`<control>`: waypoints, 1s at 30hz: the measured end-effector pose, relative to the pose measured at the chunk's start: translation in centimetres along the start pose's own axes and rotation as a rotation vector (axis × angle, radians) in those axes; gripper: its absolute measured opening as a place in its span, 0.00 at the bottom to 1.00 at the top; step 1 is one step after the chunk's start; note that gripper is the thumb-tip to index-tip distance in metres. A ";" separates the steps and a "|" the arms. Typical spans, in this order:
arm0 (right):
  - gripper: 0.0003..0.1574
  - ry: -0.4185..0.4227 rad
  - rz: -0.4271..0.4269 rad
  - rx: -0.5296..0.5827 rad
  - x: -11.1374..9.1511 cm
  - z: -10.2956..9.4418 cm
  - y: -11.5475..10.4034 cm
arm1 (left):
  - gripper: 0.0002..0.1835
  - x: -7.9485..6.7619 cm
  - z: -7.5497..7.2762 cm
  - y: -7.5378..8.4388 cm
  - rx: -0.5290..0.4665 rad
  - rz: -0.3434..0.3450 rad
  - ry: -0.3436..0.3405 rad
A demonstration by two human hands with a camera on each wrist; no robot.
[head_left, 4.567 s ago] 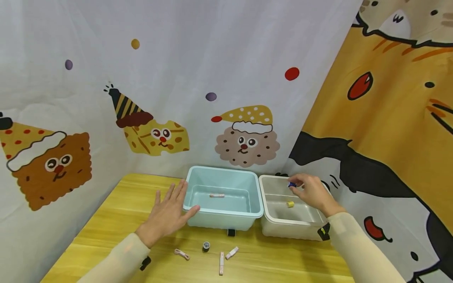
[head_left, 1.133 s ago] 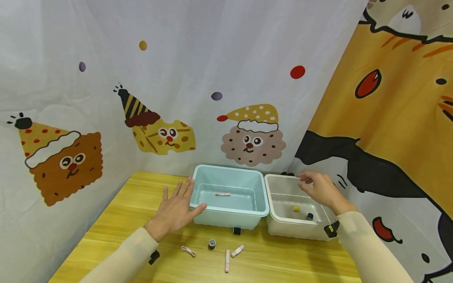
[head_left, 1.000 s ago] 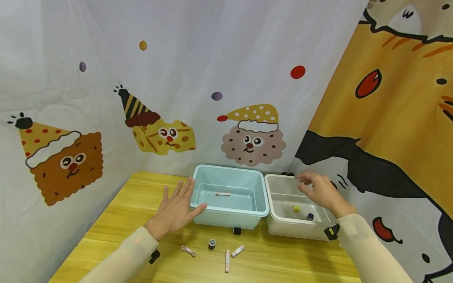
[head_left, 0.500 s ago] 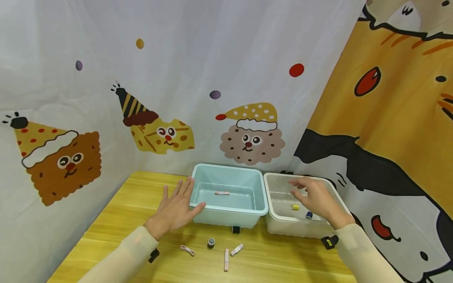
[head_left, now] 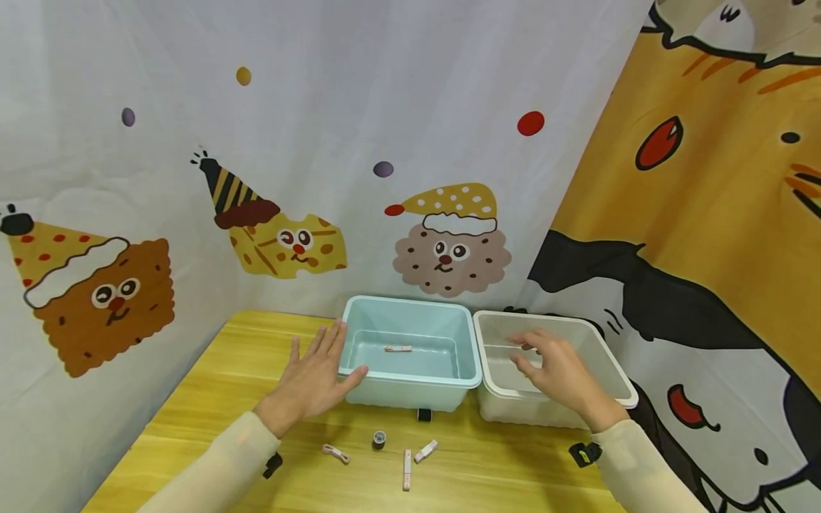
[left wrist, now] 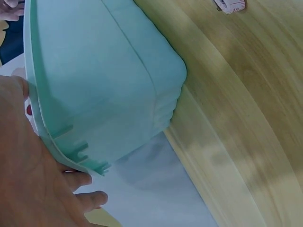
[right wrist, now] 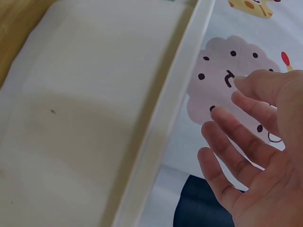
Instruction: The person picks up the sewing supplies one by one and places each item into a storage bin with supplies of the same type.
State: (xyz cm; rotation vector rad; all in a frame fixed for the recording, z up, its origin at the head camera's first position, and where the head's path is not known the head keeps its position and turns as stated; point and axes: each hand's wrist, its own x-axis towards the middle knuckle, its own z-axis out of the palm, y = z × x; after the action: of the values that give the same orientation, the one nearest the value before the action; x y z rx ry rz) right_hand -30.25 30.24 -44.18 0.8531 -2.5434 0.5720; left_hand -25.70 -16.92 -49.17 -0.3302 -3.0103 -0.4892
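Observation:
My left hand (head_left: 311,385) rests with spread fingers against the left end of the light blue bin (head_left: 410,380); the left wrist view shows its fingers at the rim (left wrist: 47,137). A small pale pink strip, like a folded tape measure (head_left: 398,349), lies inside that bin. My right hand (head_left: 558,367) hovers over the off-white bin (head_left: 545,412), its fingers loosely bent with nothing between them, as the right wrist view also shows. In the head view this hand covers the floor of the off-white bin where the yellow and dark blue thread spools lay.
On the wooden table (head_left: 500,477) before the bins lie a black spool (head_left: 425,415), a dark spool standing on end (head_left: 379,440), and pink strips: a looped one (head_left: 336,454), a long one (head_left: 407,470) and a short one (head_left: 426,451). A printed curtain (head_left: 359,107) hangs close behind.
My right hand pinched a dark blue spool earlier and let it go into the off-white bin beside the yellow one. Then it moved left over the bin, hiding both. My left hand stays put.

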 end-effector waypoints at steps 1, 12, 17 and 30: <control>0.20 0.011 -0.007 0.003 -0.1 0.1 -0.2 | 0.58 0.0 0.0 0.0 -0.002 0.000 0.000; 0.21 0.051 -0.042 -0.009 -1.2 1.8 -1.8 | 0.59 0.0 0.0 0.0 -0.002 -0.002 -0.023; 0.23 0.084 -0.072 0.003 -1.8 2.5 -2.8 | 0.59 0.1 0.0 0.0 0.001 0.007 -0.010; 0.25 0.130 -0.112 0.046 -3.7 4.1 -5.2 | 0.59 0.1 0.2 -0.2 0.012 0.017 0.008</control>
State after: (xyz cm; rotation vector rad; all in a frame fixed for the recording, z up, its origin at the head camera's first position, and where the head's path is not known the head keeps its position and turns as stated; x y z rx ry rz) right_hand -25.18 26.23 -48.13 0.9359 -2.3577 0.6311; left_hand -25.84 -17.05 -49.39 -0.3523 -2.9987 -0.4693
